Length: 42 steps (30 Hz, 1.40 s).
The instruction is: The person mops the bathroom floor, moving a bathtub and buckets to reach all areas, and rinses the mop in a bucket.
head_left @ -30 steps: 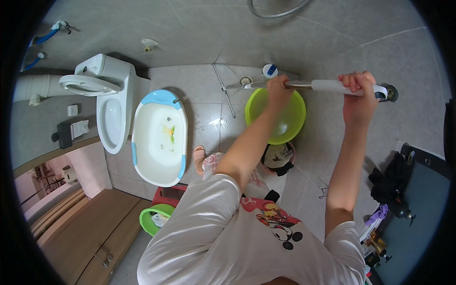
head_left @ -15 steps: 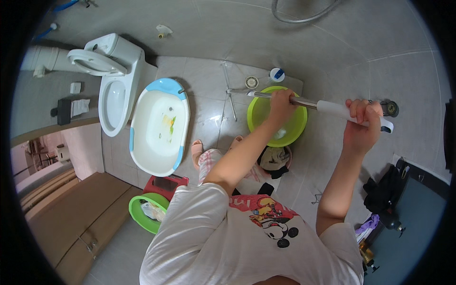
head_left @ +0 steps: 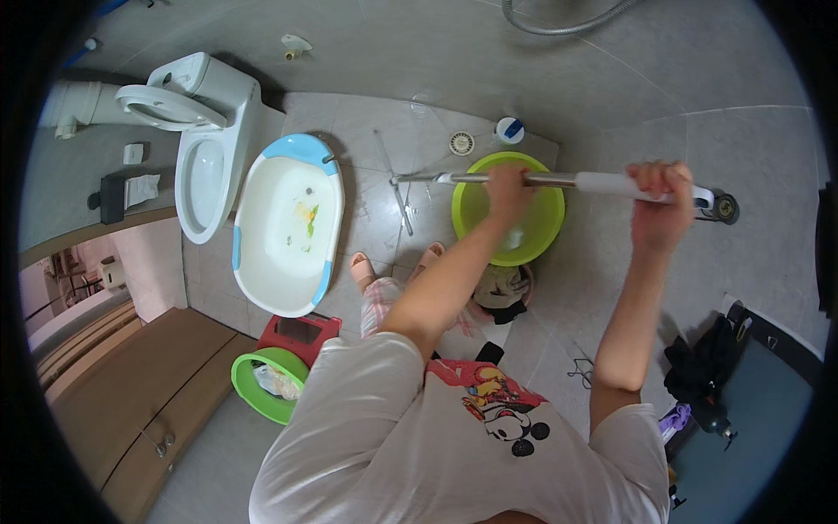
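I hold a floor squeegee by its long silver pole and white grip (head_left: 602, 182). My left hand (head_left: 508, 192) is wrapped round the metal pole, over the lime-green basin (head_left: 553, 225). Farther right, my right hand (head_left: 661, 199) is closed round the white grip near its end. The squeegee's thin bar (head_left: 403, 206) lies on the wet grey tiles, left of the basin. Something pale, too small to name, rests in the basin.
A white and blue baby bathtub (head_left: 339, 223) stands to the left, beside a toilet (head_left: 202, 188). Near the wall are a round floor drain (head_left: 462, 143) and a white tub with a blue top (head_left: 509, 130). Clothes (head_left: 504, 288) fill a pink basin by my feet.
The squeegee bar has moved left across the tiles. Both my hands have shifted a little left and away from me, still gripping the pole.
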Available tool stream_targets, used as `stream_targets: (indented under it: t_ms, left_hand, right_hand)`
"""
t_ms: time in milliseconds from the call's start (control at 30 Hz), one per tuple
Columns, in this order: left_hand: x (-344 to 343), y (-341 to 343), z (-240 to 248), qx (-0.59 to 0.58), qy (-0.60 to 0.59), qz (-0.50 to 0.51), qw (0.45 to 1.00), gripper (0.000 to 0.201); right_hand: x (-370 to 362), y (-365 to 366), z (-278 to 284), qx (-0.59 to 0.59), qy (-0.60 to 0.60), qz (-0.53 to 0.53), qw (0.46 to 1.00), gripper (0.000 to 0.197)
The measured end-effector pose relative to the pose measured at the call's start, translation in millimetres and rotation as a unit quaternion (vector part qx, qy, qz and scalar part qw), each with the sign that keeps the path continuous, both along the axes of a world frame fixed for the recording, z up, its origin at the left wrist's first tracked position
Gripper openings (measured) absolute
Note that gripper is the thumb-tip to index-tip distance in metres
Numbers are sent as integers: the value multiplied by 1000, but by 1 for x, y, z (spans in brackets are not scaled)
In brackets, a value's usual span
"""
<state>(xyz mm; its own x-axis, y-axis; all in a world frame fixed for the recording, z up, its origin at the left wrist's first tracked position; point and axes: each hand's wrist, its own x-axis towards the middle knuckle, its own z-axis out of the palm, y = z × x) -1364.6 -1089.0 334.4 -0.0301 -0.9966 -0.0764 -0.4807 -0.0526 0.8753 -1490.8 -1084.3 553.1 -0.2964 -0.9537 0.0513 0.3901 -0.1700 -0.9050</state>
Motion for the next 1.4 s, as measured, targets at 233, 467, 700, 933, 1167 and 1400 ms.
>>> stream_targets:
  t_ms: [233,467,700,933,1167,1400]
  left_hand:
    - [-97,-4,32,57,85,-119,988,22]
    - [-70,-2,48,3,86,-124,989,21]
    - [31,-20,84,-47,144,70,986,25]
    - [149,-66,89,-71,102,95,988,56]
    - [284,-19,0,63,80,173,980,71]
    - [404,82,-48,265,114,277,916,59]
  right_hand:
    - [-57,27,33,9,48,-139,989,21]
    - [-35,36,45,-9,95,-110,989,20]
    - [63,-19,72,-124,121,155,973,15]
    - [177,-110,73,-135,112,254,951,11]
    - [265,-252,55,-59,149,190,969,25]
    - [233,-314,-32,106,297,-29,949,37]
